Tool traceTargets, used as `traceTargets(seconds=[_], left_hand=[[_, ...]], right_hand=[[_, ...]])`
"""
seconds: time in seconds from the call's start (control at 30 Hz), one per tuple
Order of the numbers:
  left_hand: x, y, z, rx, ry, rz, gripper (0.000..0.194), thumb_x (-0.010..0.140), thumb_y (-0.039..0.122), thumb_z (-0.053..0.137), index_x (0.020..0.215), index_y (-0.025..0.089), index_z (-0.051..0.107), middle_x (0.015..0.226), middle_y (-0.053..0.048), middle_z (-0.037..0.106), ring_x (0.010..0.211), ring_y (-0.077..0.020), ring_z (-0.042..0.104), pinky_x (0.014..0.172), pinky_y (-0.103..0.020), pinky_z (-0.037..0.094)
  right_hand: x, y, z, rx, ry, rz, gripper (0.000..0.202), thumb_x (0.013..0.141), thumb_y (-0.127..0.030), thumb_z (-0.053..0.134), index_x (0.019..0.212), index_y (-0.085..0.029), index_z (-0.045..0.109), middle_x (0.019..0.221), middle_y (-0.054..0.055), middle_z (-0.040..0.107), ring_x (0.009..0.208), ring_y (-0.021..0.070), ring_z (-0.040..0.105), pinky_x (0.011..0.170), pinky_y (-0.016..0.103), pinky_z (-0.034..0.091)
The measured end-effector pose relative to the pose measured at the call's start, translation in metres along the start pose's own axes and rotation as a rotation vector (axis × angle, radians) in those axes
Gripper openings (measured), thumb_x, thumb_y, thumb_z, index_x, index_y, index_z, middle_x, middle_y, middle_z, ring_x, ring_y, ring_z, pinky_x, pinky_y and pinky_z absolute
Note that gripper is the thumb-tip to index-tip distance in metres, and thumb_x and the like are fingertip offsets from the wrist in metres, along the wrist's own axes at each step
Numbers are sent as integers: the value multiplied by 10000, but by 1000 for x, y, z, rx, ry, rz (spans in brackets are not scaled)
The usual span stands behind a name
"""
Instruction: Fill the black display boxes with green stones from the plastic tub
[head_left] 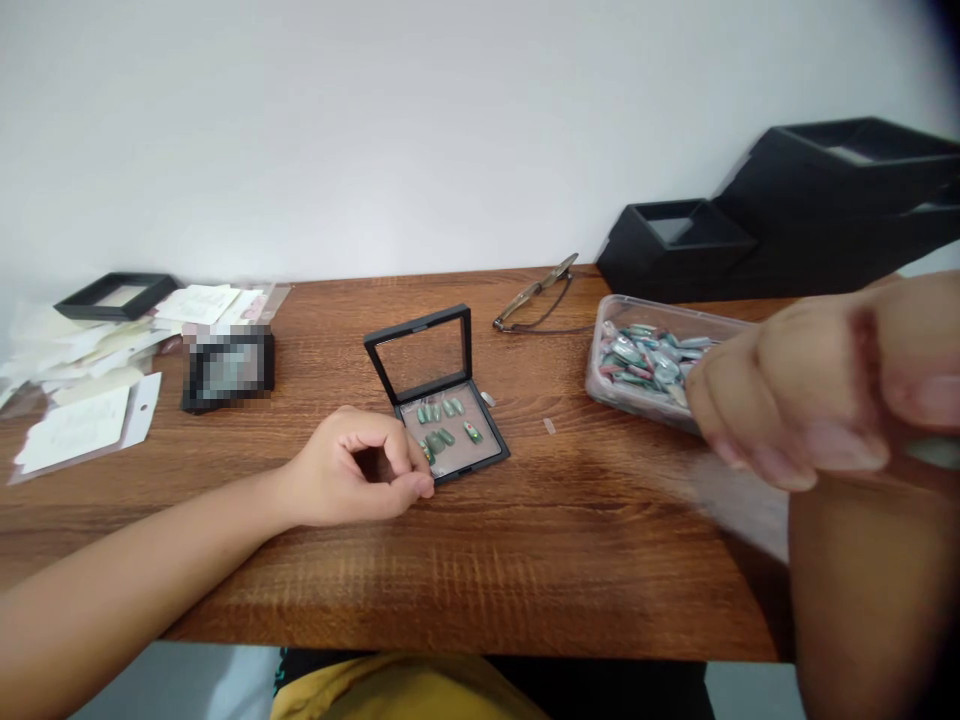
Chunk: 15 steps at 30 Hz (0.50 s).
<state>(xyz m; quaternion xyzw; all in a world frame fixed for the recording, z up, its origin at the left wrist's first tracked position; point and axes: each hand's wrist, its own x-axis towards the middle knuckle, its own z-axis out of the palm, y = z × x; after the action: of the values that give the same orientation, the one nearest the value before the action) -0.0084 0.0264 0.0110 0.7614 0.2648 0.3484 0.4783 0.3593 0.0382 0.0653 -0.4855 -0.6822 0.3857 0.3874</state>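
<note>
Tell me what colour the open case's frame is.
The case has a black frame, seen best in the head view.

Table point(517, 560) front: passable strip between the left forearm and right arm. Display case point(461, 460): raised lid point(421, 352) obstructs rear approach; left hand point(322, 472) obstructs front-left corner; right side accessible. Tub point(630, 402): right hand point(795, 385) covers right end. Eyeglasses point(535, 291) obstruct rear gap between case and tub.

1. Centre: case point(466, 340), smooth satin plastic.
2. Inside it: nail tips point(472, 432), glossy.
3. Right: tub point(592, 365), clear shiny plastic.
4. Lower half: tabletop point(525, 560), wood-grained, faintly glossy.
5. Left: cards point(79, 430), matt paper.
</note>
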Motion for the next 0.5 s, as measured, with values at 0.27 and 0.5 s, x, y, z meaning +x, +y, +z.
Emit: traceTargets(seconds=[0.27, 0.5], left_hand=[[-1, 0, 2, -14, -5, -29, 207, 723, 46, 799, 643, 134, 629, 723, -46, 777, 633, -108, 736, 617, -153, 586], [-1, 0, 1, -40, -21, -35, 171, 713, 47, 820, 665, 128, 677, 733, -60, 783, 652, -122, 749, 635, -168, 601]], right_hand=[[13, -14, 21, 449, -332, -400, 45, 860, -364, 764, 903, -354, 762, 749, -14, 748, 483, 137, 667, 451, 301, 560], [10, -18, 33, 515, -151, -433, 81, 908, -343, 723, 878, -270, 740, 750, -2, 749, 479, 138, 656, 443, 344, 529]])
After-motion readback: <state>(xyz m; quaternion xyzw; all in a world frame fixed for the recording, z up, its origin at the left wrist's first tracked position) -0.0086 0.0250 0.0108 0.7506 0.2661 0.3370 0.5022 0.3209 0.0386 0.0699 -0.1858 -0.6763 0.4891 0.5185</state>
